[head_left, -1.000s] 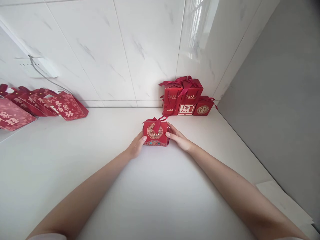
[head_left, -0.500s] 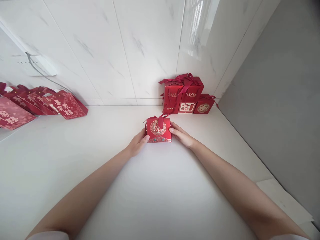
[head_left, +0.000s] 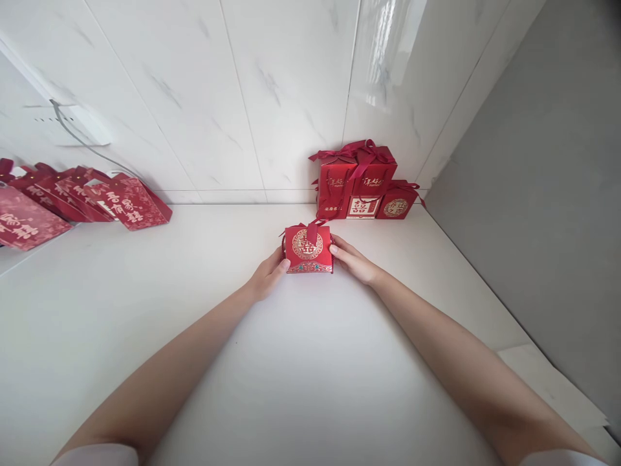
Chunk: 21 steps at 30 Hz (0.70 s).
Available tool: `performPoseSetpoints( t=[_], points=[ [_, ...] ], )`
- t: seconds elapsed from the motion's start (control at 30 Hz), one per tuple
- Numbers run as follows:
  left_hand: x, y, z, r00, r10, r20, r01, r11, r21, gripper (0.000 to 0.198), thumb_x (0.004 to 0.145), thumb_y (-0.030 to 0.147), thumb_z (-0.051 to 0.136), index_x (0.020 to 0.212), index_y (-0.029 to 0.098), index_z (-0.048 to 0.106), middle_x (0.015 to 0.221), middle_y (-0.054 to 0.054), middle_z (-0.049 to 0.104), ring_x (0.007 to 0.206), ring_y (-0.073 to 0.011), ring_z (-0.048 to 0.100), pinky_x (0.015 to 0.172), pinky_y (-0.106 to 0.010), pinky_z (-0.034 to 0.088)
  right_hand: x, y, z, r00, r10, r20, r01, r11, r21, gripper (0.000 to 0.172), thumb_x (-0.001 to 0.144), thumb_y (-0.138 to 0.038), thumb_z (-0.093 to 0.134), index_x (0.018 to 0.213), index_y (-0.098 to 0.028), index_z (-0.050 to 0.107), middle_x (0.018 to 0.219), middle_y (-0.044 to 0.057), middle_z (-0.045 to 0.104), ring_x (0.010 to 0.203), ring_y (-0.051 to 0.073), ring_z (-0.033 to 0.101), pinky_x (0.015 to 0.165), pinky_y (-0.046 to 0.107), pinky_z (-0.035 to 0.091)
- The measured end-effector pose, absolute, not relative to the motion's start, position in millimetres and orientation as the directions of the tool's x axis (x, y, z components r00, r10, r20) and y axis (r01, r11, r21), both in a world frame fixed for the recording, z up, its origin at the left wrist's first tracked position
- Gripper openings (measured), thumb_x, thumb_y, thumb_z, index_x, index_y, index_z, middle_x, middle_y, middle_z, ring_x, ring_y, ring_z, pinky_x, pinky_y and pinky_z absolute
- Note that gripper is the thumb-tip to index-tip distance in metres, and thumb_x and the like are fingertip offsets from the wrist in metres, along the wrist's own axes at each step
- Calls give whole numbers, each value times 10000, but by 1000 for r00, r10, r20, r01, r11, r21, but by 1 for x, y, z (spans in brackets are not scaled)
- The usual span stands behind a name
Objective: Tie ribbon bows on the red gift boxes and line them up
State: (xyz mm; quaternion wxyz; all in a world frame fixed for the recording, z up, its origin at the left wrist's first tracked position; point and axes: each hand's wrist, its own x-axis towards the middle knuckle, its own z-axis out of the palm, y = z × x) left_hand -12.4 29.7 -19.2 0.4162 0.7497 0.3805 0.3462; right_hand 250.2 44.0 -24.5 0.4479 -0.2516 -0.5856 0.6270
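A small red gift box [head_left: 310, 255] with a gold round emblem, a patterned lower band and a dark red ribbon on top is between my two hands on the white tabletop [head_left: 310, 369]. My left hand [head_left: 270, 273] grips its left side, thumb on the front corner. On the opposite side my right hand [head_left: 352, 260] holds it, the thumb at the front edge and the other fingers partly hidden behind. Just behind and to the right, a group of red gift boxes [head_left: 336, 188] with ribbons stands stacked near the wall.
Along the left back, several red and pink patterned gift boxes [head_left: 130, 204] lean in a row. A grey cable [head_left: 82, 139] hangs from a wall socket above them. White marbled tiles [head_left: 194, 97] rise behind, and a grey wall [head_left: 543, 194] borders the table on the right.
Almost nothing differs. The view has shifted very slightly, while both hands keep their hold on the red gift box in the same place.
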Motion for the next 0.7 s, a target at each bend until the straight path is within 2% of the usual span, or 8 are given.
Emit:
performPoseSetpoints(
  t=[0.1, 0.2, 0.27, 0.3, 0.4, 0.5, 0.6, 0.7],
  points=[
    [-13, 31, -19, 436, 881, 184, 253, -317, 914, 648, 921, 623, 465, 1432, 224, 463, 1410, -83, 576, 1285, -308, 531, 1107, -435, 406, 252, 44, -26, -453, 864, 219, -237, 120, -964, 601, 919, -512, 604, 1449, -270, 459, 1362, 67, 600, 1218, 250, 580, 1112, 452, 413],
    [-13, 33, -19, 354, 921, 161, 115, -214, 970, 654, 891, 627, 489, 1396, 211, 483, 1332, -94, 628, 1212, -318, 577, 1045, -467, 452, 253, 42, -23, -487, 856, 172, -155, 109, -982, 662, 896, -537, 622, 1463, -260, 423, 1178, 82, 679, 908, 232, 678, 843, 411, 567],
    [-11, 33, -19, 332, 936, 120, -12, -124, 992, 670, 888, 636, 440, 1395, 201, 485, 1265, -104, 666, 1172, -331, 606, 994, -495, 485, 252, 39, -20, -526, 840, 133, -118, 83, -990, 676, 880, -542, 639, 1460, -269, 420, 1154, 81, 686, 850, 232, 680, 718, 377, 581],
    [-11, 32, -18, 340, 936, 88, -71, -67, 995, 678, 889, 643, 404, 1386, 191, 497, 1228, -111, 685, 1150, -338, 622, 964, -507, 501, 250, 36, -18, -539, 832, 132, -125, 75, -989, 670, 876, -539, 646, 1454, -280, 428, 1199, 79, 674, 916, 246, 678, 732, 374, 582],
    [-8, 28, -14, 417, 909, -31, -192, 121, 974, 689, 900, 648, 315, 1324, 163, 558, 1131, -132, 724, 1081, -349, 662, 890, -518, 530, 243, 30, -16, -553, 816, 170, -227, 49, -973, 635, 879, -557, 630, 1433, -292, 468, 1347, 60, 614, 1192, 283, 596, 941, 412, 540],
    [-6, 28, -12, 471, 877, -99, -152, 191, 970, 654, 891, 643, 336, 1212, 154, 629, 1038, -144, 743, 947, -340, 705, 753, -470, 564, 237, 26, -17, -560, 816, 144, -289, -29, -957, 665, 867, -607, 611, 1426, -273, 477, 1326, 76, 635, 1211, 312, 596, 989, 460, 517],
    [-4, 30, -14, 398, 913, -87, -126, 148, 981, 550, 878, 590, 469, 1216, 184, 622, 1047, -121, 736, 830, -287, 710, 621, -385, 562, 235, 27, -17, -499, 857, 129, -305, -34, -952, 636, 861, -588, 626, 1402, -285, 487, 1315, 76, 639, 1199, 315, 603, 977, 477, 526],
    [-1, 31, -17, 300, 954, -18, -157, 68, 985, 591, 901, 612, 484, 1354, 236, 533, 1286, -101, 649, 1016, -257, 675, 806, -409, 580, 236, 30, -16, -363, 923, 129, -298, 17, -954, 635, 859, -537, 648, 1412, -298, 448, 1344, 70, 607, 1224, 294, 580, 1018, 485, 502]
  ],
)
